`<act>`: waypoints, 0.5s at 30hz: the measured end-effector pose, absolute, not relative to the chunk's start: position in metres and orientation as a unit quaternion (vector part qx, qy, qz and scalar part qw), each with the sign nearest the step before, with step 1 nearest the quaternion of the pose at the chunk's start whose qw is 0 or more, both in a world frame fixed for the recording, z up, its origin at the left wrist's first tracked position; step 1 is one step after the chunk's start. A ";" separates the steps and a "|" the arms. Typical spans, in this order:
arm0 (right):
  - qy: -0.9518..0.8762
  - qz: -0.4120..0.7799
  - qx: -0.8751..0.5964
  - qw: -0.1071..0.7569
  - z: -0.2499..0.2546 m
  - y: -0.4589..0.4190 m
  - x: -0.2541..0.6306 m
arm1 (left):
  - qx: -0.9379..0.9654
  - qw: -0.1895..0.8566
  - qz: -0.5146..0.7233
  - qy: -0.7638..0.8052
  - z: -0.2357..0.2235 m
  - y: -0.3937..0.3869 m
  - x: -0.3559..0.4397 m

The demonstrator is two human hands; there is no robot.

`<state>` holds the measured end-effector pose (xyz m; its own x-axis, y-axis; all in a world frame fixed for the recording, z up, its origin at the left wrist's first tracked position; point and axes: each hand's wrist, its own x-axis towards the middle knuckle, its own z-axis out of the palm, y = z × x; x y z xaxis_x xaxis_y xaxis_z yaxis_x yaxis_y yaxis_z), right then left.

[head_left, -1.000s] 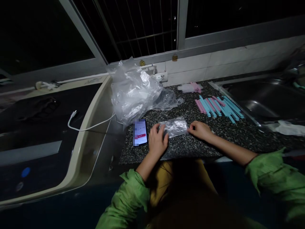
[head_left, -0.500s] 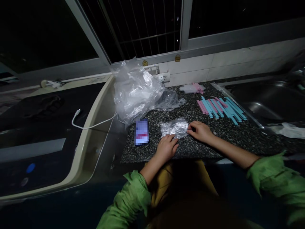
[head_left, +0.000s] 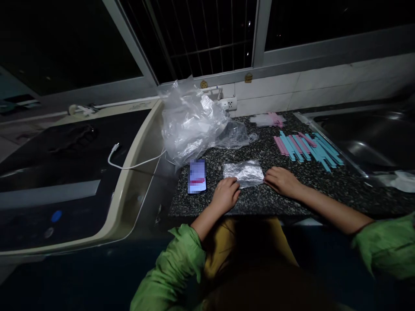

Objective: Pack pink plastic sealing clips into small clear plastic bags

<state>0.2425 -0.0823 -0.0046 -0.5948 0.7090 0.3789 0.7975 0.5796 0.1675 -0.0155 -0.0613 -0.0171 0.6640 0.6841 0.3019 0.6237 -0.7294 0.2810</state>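
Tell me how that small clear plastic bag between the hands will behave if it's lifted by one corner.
The small clear plastic bag looks thin and crinkled, so it would probably flop and sag. It lies flat on the speckled countertop, so it is likely very light. Its glossy film may slip under the left hand and right hand.

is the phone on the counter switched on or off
On. The phone lies face up on the counter beside the left hand, and its screen glows bright against the dark stone.

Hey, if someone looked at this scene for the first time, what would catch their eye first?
Probably the fan of pink and blue strips on the dark speckled counter, right of centre. Then the left hand and right hand at either end of a small clear plastic packet, beside a lit phone.
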 end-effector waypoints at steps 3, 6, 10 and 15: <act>-0.871 -0.181 -0.438 0.128 -0.002 -0.090 0.234 | 0.901 0.035 0.213 0.376 -0.016 -0.067 -0.009; -0.863 -0.187 -0.450 0.136 0.004 -0.104 0.225 | 0.912 0.002 0.200 0.359 -0.013 -0.073 0.002; -0.859 -0.189 -0.447 0.164 0.010 -0.118 0.214 | 0.922 -0.034 0.170 0.347 -0.009 -0.076 0.016; -0.862 -0.163 -0.444 0.186 0.011 -0.122 0.210 | 0.920 -0.019 0.169 0.353 -0.011 -0.071 0.022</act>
